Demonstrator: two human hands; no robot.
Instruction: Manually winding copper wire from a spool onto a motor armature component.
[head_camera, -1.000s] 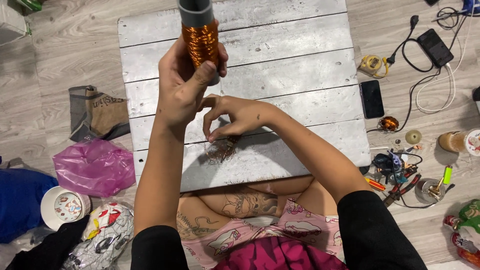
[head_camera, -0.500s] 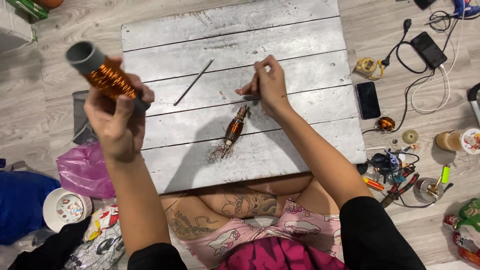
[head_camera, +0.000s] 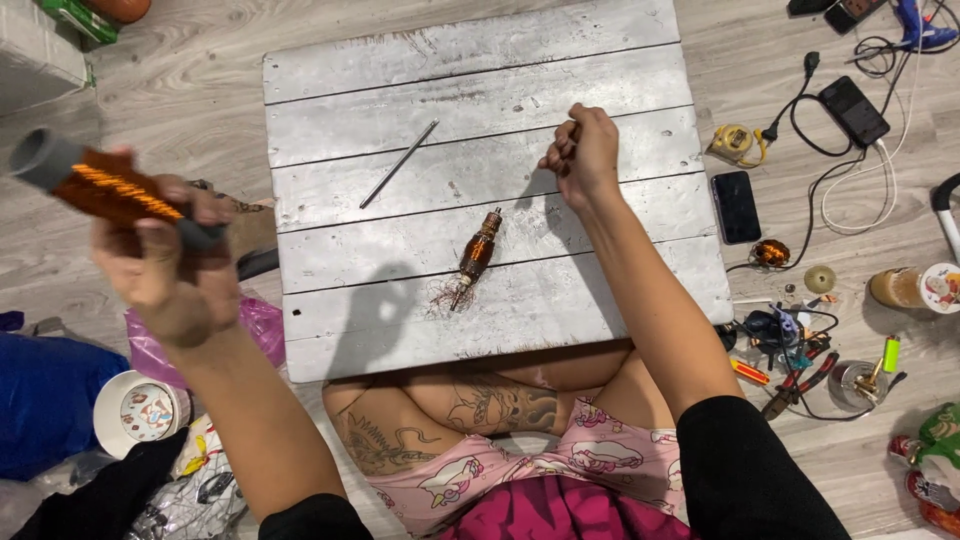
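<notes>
Left hand (head_camera: 165, 265): wrapped tight round a grey tube wound with copper wire (head_camera: 100, 187), raised off to the left of the bench (head_camera: 480, 200), clear of it.
Right hand (head_camera: 583, 152): curled closed over the bench's right side, fingertips pinched together; cannot tell what they pinch, too fine to see.
Small wound armature (head_camera: 477, 255): lying loose mid-bench, frayed wire at its lower end.
Thin metal rod (head_camera: 399, 163): flat on the planks, apart from both hands.
</notes>
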